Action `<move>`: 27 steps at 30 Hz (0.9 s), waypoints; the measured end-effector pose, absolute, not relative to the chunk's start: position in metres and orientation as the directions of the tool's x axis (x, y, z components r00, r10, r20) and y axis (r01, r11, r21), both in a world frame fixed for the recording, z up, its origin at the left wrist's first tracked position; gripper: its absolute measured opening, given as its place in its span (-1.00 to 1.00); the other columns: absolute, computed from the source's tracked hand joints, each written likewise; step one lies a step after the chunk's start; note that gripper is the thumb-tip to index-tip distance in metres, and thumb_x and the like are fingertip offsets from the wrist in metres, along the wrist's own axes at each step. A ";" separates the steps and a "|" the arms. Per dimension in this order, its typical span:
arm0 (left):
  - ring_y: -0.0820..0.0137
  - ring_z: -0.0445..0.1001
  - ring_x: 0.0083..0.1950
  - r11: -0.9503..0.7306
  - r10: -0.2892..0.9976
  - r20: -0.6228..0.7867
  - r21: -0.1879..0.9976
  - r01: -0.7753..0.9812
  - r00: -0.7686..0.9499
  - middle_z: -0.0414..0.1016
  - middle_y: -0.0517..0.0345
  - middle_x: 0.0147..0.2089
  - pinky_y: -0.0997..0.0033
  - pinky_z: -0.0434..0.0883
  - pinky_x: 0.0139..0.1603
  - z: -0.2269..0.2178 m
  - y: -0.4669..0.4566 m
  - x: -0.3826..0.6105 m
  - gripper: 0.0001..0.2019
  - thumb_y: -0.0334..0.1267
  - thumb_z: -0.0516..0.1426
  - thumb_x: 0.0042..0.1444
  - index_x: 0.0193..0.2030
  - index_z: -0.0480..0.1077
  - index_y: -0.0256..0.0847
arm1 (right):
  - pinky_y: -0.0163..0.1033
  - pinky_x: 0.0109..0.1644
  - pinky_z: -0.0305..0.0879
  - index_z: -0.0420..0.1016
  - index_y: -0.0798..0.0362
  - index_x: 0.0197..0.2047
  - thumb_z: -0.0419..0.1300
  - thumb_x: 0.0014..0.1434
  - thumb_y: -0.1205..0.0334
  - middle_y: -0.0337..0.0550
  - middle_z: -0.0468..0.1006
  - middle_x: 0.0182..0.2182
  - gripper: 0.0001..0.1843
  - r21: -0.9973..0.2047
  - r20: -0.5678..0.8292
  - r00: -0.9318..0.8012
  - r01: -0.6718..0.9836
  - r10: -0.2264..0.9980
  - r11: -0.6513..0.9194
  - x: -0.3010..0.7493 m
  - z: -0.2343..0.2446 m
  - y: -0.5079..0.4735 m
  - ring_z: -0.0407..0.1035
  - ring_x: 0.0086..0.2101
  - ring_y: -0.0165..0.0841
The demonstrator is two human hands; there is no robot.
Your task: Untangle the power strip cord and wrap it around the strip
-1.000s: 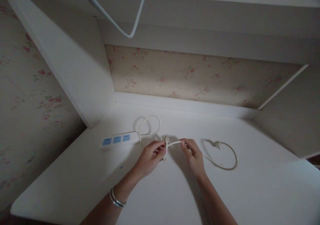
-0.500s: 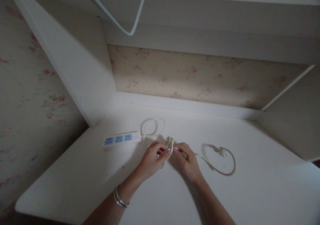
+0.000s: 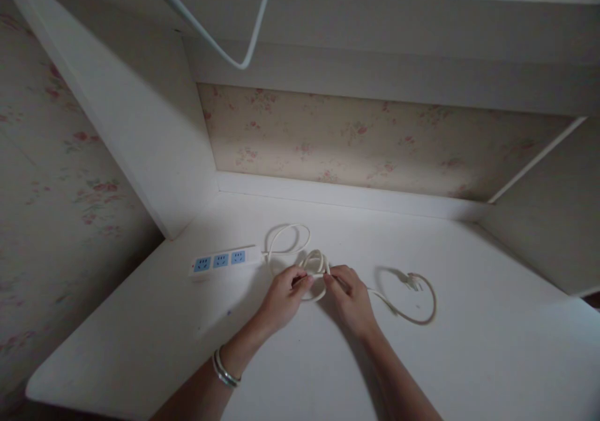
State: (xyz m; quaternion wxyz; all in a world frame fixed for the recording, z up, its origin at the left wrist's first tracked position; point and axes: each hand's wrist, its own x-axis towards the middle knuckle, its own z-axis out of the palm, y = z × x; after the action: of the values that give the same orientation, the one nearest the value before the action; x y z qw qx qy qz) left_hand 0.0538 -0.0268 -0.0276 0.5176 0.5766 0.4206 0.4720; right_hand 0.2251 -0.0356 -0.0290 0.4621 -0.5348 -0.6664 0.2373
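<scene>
Left hand (image 3: 284,293) and right hand (image 3: 350,299) both had the cord (image 3: 319,275) pinched, loops bunched mid-tabletop (image 3: 300,371), the strand between them running sideways. Power strip (image 3: 225,263) (blue sockets, btw) lay off left, long axis roughly left-to-right, cord end facing the hands. Plug (image 3: 414,282) sat off right.

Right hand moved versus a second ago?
Yes: slightly left. Against the power strip, which lies where it did, the right hand is now closer to it and to the left hand.
</scene>
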 end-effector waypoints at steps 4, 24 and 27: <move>0.48 0.18 -0.51 -0.053 0.987 0.069 0.992 -0.113 0.146 0.23 0.27 -0.58 0.49 0.10 -0.47 -0.022 -0.025 0.051 -0.73 -0.06 0.15 0.11 -0.45 0.34 -0.22 | -0.16 -0.12 0.24 0.52 0.01 -0.33 0.03 0.25 0.02 -0.10 0.53 -0.30 -0.67 -0.805 0.346 0.111 0.545 0.932 0.234 0.232 -0.033 -0.031 0.34 -0.23 -0.24; 0.53 0.18 -0.48 -0.082 0.989 -0.037 0.672 -0.736 -0.144 0.18 0.33 -0.52 0.49 0.21 -0.39 -0.002 -0.012 0.026 -0.75 -0.23 0.25 -0.01 -0.49 0.24 -0.23 | -0.15 -0.17 0.12 0.49 0.04 -0.13 -0.06 0.30 0.20 -0.06 0.50 -0.15 -0.69 -0.398 0.354 0.230 0.914 0.906 -0.077 0.256 -0.044 -0.024 0.33 -0.16 -0.19; 0.53 0.14 -0.54 0.026 0.995 -0.095 0.616 -0.787 -0.042 0.11 0.35 -0.61 0.46 0.22 -0.41 0.004 -0.011 0.019 -0.70 -0.23 0.21 0.01 -0.57 0.17 -0.21 | -0.21 -0.17 0.17 0.48 0.09 -0.10 -0.11 0.32 0.17 -0.03 0.48 -0.13 -0.64 -0.509 0.326 0.236 0.860 0.915 -0.040 0.258 -0.047 -0.022 0.37 -0.19 -0.26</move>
State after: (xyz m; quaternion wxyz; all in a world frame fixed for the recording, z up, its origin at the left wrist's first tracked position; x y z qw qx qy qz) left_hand 0.0185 -0.0108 0.0039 0.6645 0.1940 0.2669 0.6705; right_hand 0.2582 -0.0219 -0.0468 0.3160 -0.7197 -0.6166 0.0441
